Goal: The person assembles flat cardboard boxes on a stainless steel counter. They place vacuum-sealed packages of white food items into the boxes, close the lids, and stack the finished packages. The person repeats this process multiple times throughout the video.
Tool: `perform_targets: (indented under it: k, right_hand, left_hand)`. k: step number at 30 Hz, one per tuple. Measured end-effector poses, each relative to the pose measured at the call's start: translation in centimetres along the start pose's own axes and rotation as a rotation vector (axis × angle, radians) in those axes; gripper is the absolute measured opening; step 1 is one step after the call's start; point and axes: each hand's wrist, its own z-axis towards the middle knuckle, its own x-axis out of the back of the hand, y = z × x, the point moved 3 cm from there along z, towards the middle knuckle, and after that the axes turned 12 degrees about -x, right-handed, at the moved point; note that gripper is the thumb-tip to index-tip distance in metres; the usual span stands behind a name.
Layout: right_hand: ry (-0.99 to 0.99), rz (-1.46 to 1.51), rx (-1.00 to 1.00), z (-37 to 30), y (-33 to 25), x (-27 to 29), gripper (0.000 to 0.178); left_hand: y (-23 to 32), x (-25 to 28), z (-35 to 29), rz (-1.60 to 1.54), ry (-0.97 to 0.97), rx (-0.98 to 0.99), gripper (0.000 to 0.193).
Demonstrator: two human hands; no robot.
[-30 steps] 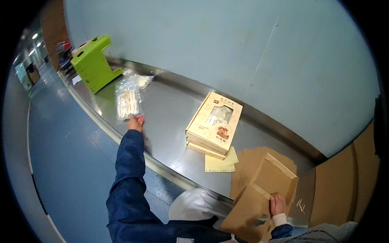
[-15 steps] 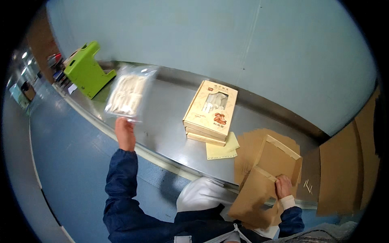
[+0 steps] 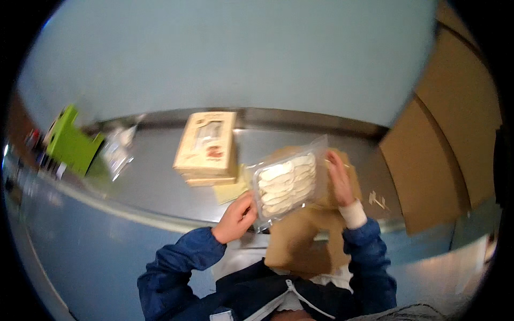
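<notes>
You have the clear pouch (image 3: 286, 184) of pale pieces up before your chest, left hand (image 3: 235, 218) pinching its lower corner, right hand (image 3: 340, 179) gripping its far edge against the brown carton (image 3: 305, 241) (nothing inside yet); stacked boxes (image 3: 208, 147) wait on the steel counter (image 3: 150, 187).

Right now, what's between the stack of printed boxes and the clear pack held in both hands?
In the head view, a pale yellow sheet lies on the steel table between the stack of printed boxes and the clear pack.

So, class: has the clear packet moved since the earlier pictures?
Yes. The packet, held by both hands, has gone rightwards, from left of the box stack to its right, over the brown envelope.
</notes>
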Motion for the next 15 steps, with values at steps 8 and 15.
perform_targets:
  k: [8,15]
  right_hand:
    - [-0.105,0.637,-0.09,0.8,1.3,5.5,0.041]
    - [0.102,0.561,-0.092,2.9,3.7,9.4,0.03]
  left_hand:
    - [0.7,-6.7,3.1,0.192,-0.342,-0.232,0.007]
    - [-6.8,-9.3,9.4,0.449,-0.26,-0.2,0.019]
